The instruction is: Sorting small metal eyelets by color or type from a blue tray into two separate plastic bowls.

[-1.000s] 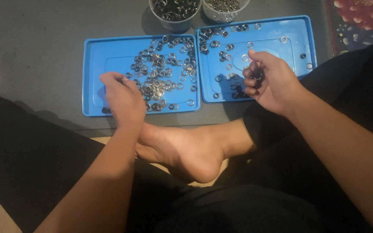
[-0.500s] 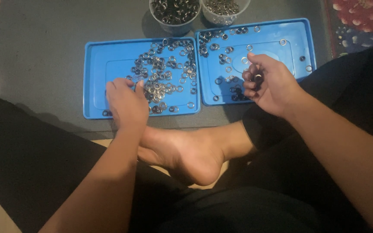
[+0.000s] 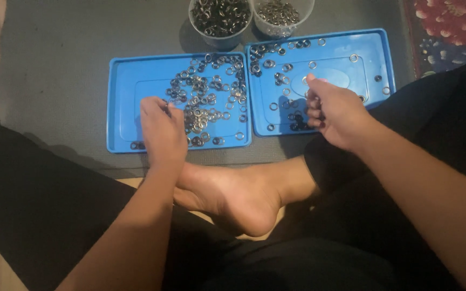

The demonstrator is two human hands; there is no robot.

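Observation:
Two blue trays lie side by side on a grey mat. The left tray carries a heap of small metal rings toward its right side. My left hand rests on that tray, fingertips down at the heap's left edge; whether it pinches a ring is hidden. The right tray has scattered rings. My right hand hovers over its lower middle, fingers curled around several dark rings.
Two clear cups stand behind the trays: one full of dark rings, one with lighter rings. My bare foot and black-trousered legs lie in front of the trays. A patterned red rug is at the right.
My left hand has slid forward and slightly right onto the left tray, up to the ring heap. My right hand has stayed in place over the right tray.

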